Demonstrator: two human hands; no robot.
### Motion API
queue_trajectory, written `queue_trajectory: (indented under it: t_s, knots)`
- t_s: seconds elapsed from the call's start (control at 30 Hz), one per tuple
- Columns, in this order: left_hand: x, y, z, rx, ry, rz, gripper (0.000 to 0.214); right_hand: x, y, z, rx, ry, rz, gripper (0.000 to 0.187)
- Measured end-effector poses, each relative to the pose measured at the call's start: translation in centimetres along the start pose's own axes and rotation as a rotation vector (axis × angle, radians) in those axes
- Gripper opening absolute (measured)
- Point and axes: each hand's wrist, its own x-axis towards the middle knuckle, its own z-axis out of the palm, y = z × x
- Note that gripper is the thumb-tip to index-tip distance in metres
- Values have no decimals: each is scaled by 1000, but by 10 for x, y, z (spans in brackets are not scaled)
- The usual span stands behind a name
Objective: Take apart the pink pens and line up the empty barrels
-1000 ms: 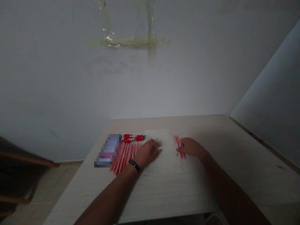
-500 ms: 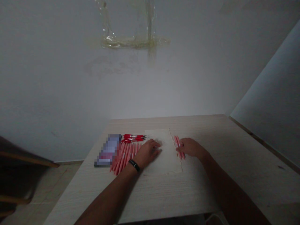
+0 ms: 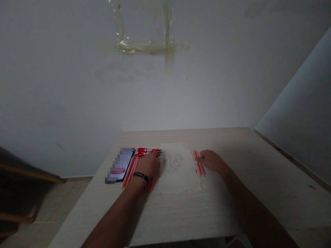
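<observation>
1. the left hand (image 3: 148, 164) lies palm down on a row of pink pens (image 3: 129, 172), toward the left edge of the tabletop (image 3: 232, 203). its fingers are bent loosely over them, and i cannot tell whether it grips any.
2. a black wristband (image 3: 141, 176) sits on that wrist.
3. the right hand (image 3: 210, 161) rests just beside the right edge of a pale sheet of paper (image 3: 179, 172), fingertips touching a small bunch of pink pens (image 3: 199, 167). the pictures do not show whether it is closed on them.
4. the sheet lies flat between the two hands, nearer the far edge of the tabletop than the near one.
5. a few red pens (image 3: 147, 151) lie crosswise just beyond the left hand, touching the far left corner of the sheet.
6. a phone (image 3: 119, 165) lies left of the pink row, near the tabletop's left edge.
</observation>
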Motion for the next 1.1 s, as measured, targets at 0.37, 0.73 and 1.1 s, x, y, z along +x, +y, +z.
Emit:
queue_trajectory:
  t_s: [0.37,0.73,1.1]
  knots:
    - [-2,4,-3,1,-6,-23,26,-2,-2,0,56,81,-27,31]
    - [2,15,-5,-1023,-86,87,27,3,-2,9,309,176,-196,36]
    - [0,25,-1,-1330,-69,86,22,-8,-23,9,835,-108,-253,32]
